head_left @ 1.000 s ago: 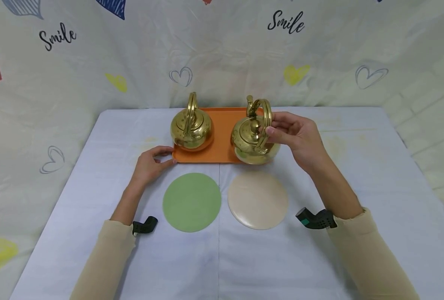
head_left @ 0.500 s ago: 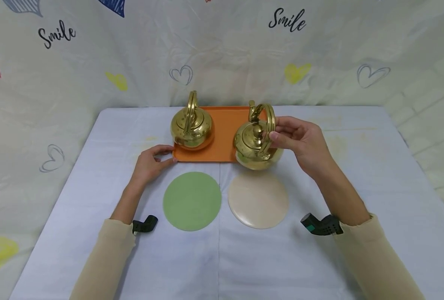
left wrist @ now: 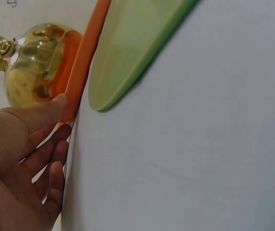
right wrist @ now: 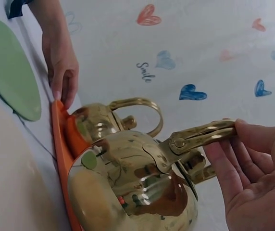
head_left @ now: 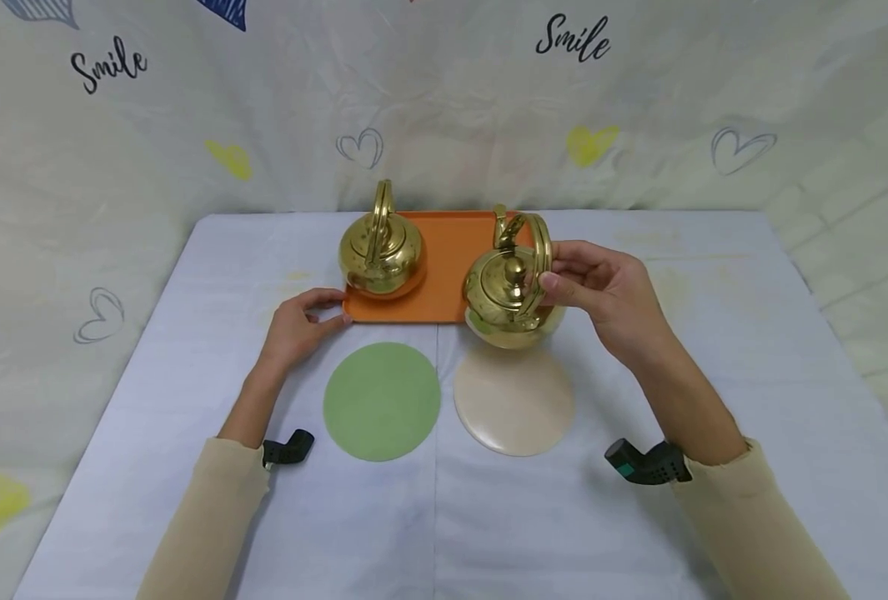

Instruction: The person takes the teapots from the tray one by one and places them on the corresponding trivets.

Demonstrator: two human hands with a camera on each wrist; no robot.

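Observation:
My right hand (head_left: 609, 292) pinches the arched handle of a brass kettle (head_left: 496, 312) between thumb and fingers. The kettle hangs over the tray's front right part and the far edge of a cream disc (head_left: 514, 408). In the right wrist view its polished body (right wrist: 137, 187) reflects the discs. My left hand (head_left: 297, 329) holds the front left corner of the orange tray (head_left: 444, 275), with the thumb against the rim (left wrist: 82, 62) in the left wrist view. A second brass kettle (head_left: 382, 258) stands on the tray's left side, handle up.
A green disc (head_left: 382, 402) lies flat on the white tablecloth (head_left: 353, 533), left of the cream one and in front of the tray. Behind the table hangs a pale backdrop (head_left: 459, 100) with printed hearts and lettering.
My right hand has brought the held kettle towards me and slightly down, from over the tray to the cream disc's far edge. My left hand stays at the tray corner.

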